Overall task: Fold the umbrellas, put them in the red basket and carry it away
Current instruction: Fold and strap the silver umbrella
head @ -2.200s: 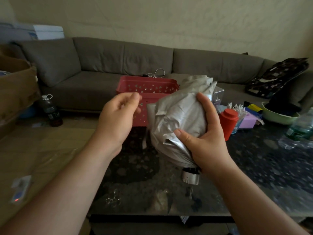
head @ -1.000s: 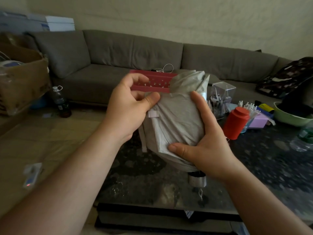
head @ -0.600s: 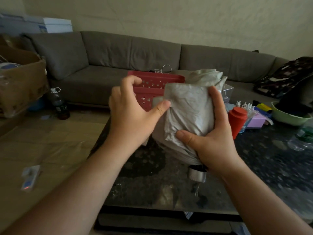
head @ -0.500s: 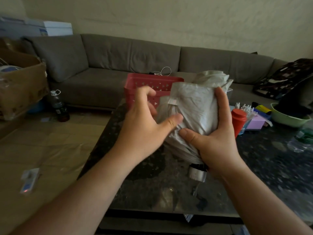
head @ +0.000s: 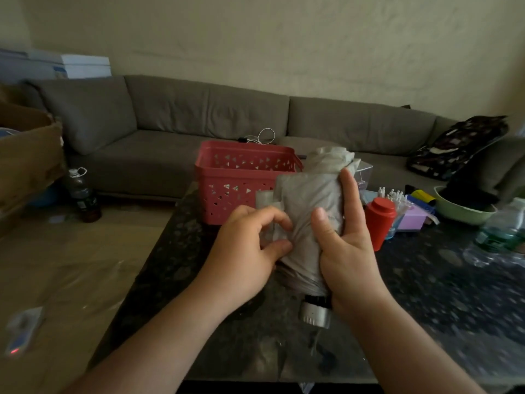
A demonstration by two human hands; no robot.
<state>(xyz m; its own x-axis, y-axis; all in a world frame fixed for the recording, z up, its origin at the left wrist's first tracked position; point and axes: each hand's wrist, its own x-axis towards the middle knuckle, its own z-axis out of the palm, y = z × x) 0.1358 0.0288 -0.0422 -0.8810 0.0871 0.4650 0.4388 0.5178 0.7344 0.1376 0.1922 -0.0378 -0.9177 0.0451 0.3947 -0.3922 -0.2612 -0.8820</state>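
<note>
A collapsed grey umbrella is held upright above the dark table, its silver handle pointing down. My right hand is wrapped around the bundled canopy, thumb in front and fingers behind. My left hand pinches the canopy's left side, where the grey closing strap sticks out. The red basket with triangular holes stands on the table just behind the umbrella, and what I can see of its inside is empty.
A red bottle, a purple box, a green bowl and a water bottle sit at the table's right. A grey sofa runs behind. A cardboard box and a dark bottle are at the left.
My left hand has dropped from the strap near the top of the canopy to its lower left side. The bundle is wound tighter, and the basket shows more fully behind it.
</note>
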